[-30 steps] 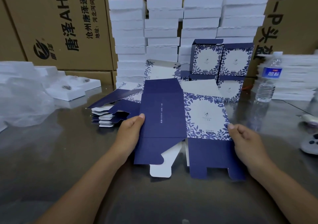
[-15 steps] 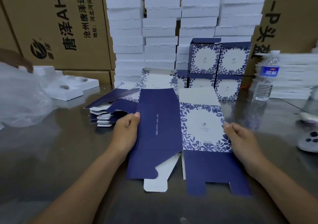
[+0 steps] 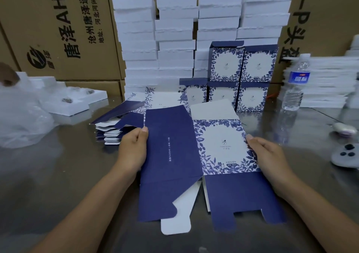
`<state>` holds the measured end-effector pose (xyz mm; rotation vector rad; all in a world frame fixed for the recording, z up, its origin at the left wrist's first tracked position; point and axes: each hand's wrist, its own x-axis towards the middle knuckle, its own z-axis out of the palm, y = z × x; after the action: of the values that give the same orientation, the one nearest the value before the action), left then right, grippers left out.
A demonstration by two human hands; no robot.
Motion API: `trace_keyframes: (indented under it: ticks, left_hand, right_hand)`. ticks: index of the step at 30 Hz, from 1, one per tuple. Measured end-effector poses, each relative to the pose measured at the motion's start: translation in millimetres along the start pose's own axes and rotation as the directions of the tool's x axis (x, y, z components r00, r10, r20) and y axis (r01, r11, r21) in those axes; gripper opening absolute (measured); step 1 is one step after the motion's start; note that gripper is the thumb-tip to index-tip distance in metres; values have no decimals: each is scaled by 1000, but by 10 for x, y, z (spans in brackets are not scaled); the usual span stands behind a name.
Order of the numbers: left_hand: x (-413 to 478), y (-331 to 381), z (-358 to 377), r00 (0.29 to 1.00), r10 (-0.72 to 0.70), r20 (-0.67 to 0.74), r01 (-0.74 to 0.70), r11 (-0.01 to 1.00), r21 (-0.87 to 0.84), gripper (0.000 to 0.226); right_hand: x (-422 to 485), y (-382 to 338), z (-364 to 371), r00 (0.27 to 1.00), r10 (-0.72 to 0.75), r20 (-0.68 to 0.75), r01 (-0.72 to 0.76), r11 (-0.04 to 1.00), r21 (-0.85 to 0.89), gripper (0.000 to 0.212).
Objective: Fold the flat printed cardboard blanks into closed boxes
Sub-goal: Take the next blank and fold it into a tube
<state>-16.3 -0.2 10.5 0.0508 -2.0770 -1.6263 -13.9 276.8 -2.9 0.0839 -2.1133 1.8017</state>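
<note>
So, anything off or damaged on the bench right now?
Nothing is spilled or damaged. The one untidy spot is the pile of flat blanks behind the left hand: it is fanned out unevenly, with its top sheet lifted. The blank held between the left hand and the right hand looks intact.

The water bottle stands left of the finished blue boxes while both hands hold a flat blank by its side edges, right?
Not quite. The head view shows the water bottle to the right of the finished blue boxes, not left. The rest holds: the left hand and right hand hold the flat blank by its side edges.
</note>
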Motion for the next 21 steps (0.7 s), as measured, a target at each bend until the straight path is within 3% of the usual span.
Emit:
trace_keyframes:
  ticks: [3,9,15,21]
  left_hand:
    - [-13,-23,6,997,-22,68,21,1000,8,44]
    - [24,-29,16,955,-278,102,292,942,-164,46]
    - [-34,-1,3,958,-260,123,272,958,-92,41]
    - [-88,65,26,945,-266,190,279,959,-44,46]
  right_hand:
    - [-8,-14,-12,1000,25,13,-24,999,-45,37]
    - [-7,4,-30,998,33,45,-30,997,-68,39]
    - [19,-11,-30,991,133,-8,-132,988,79,33]
    - [-11,-36,-38,993,114,-10,-113,993,27,48]
